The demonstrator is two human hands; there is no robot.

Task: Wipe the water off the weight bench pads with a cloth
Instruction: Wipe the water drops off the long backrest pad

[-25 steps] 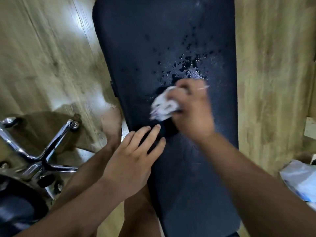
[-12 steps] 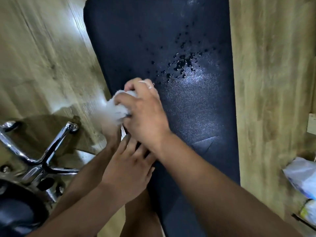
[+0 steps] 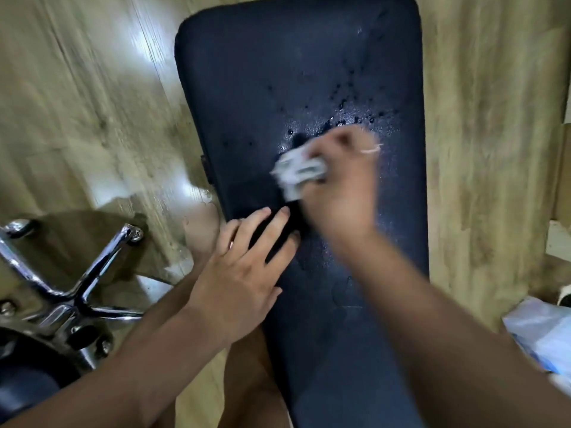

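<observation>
My right hand (image 3: 340, 186) grips the bunched cloth (image 3: 296, 173) on the surface (image 3: 247, 72); my left hand (image 3: 241, 273) lies flat, holding nothing. Near end looks wiped (damp sheen); droplets (image 3: 341, 103) beyond the cloth await wiping.

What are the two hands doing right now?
Left hand: open, fingers straight, resting flat on the bench pad.
Right hand: closed around the white cloth, pressing it on the wet pad.

head cam | above, facing steeply down | close over bench pad (image 3: 278, 72) | single view
</observation>
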